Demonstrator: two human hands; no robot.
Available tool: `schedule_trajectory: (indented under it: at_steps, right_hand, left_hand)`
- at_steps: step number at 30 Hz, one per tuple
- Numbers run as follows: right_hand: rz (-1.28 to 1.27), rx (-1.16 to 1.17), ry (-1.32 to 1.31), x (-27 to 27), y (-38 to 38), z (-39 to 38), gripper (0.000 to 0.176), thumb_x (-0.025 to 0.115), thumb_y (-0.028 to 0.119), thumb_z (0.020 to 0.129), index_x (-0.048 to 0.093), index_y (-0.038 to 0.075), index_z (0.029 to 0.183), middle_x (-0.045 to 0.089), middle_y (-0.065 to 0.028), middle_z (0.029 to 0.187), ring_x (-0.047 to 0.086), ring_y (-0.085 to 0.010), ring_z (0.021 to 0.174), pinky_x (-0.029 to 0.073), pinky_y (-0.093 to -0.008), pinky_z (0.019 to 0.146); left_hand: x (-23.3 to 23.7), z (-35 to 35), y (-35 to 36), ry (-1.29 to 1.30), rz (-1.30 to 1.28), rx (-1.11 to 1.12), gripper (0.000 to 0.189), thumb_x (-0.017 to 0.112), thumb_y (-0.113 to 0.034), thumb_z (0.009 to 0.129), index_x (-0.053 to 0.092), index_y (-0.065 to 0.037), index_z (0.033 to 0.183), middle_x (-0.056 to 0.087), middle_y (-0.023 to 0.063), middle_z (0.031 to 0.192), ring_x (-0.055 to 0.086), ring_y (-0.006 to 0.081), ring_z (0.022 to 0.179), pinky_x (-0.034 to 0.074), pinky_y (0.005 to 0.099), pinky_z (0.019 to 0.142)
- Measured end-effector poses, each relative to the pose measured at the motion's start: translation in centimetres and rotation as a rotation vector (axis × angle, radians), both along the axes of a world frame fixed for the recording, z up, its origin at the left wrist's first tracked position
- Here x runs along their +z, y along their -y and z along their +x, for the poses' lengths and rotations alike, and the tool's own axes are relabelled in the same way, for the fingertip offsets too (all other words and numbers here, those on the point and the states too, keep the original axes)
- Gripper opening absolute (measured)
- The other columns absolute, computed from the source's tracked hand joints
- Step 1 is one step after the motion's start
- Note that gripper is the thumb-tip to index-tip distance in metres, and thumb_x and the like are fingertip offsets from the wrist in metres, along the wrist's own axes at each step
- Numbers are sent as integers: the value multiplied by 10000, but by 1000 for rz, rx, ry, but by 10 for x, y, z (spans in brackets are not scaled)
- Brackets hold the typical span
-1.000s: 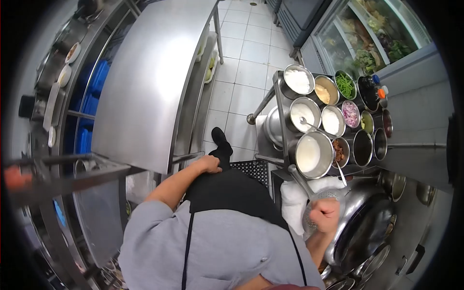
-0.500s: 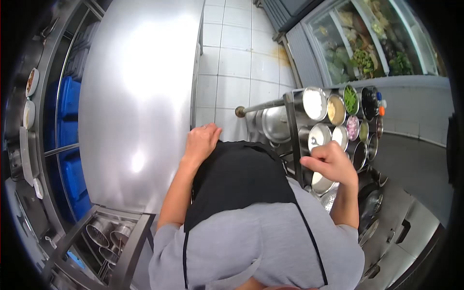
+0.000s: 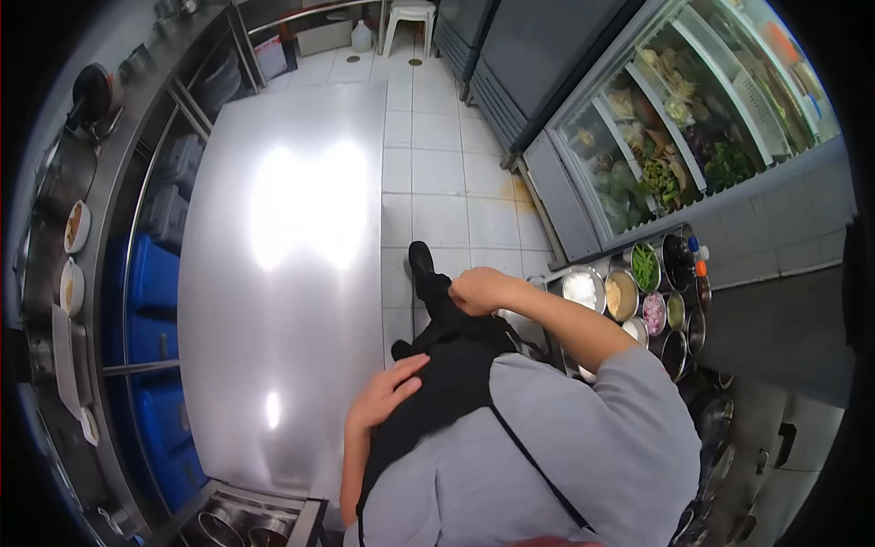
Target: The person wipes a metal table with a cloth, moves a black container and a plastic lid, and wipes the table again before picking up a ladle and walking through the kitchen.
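Note:
My left hand is open, its fingers stretched out and slightly apart, at the front of the black apron. It holds nothing. My right hand has crossed in front of my body, above my legs, with its fingers curled in. Nothing shows in it, though the inner side is turned away. To my left lies the steel worktable. Beyond my right forearm stand several steel pots of ingredients, including chopped greens and diced pink onion.
A glass-front fridge with vegetables stands at the right. White floor tiles run forward to a white stool. Blue bins sit below the left counter, which carries white bowls. Steel pots fill a rack at the bottom left.
My right hand has moved left and forward, away from above the pots, to in front of me. My left hand has lowered slightly. The view has tilted up, and a black boot now shows.

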State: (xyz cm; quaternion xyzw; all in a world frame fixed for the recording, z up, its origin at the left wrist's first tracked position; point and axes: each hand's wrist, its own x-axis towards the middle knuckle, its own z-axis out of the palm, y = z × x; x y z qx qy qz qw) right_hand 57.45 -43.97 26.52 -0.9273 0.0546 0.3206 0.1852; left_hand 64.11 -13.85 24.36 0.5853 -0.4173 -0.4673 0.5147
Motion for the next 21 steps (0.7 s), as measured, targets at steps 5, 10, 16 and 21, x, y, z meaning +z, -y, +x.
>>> schedule_trajectory:
  at_steps: [5,10,16,21]
  right_hand:
    - [9,-105,49,-108,82,28,174,605,191,771,705,64,836,691,-179,792,662,-393,776,520,-486,707]
    - [99,-523,-214,-204,205,7,211,590,195,788,715,25,793,692,-153,708,663,-287,583,550,-422,562]
    - [318,-946,-367,-262,327,-28,185,557,138,868,715,79,945,698,-108,716,638,-200,541,525,-370,470]
    - [421,-1088,-391,-244,374,-18,207,486,153,932,690,124,908,656,-48,689,599,-140,556,485,-351,511]
  left_hand:
    - [17,33,17,-12,51,43,364,608,-174,942,610,-16,1270,633,164,1270,604,262,1147,436,333,1001]
    - [32,77,71,-31,219,179,265,660,-163,907,701,-18,1125,713,122,1020,652,197,946,485,303,865]
    - [42,126,198,34,395,317,230,686,-229,891,733,-8,936,687,86,781,629,162,716,488,311,679]
    - [62,185,333,400,491,91,344,653,-360,894,717,-26,842,647,145,670,631,294,608,476,391,604]
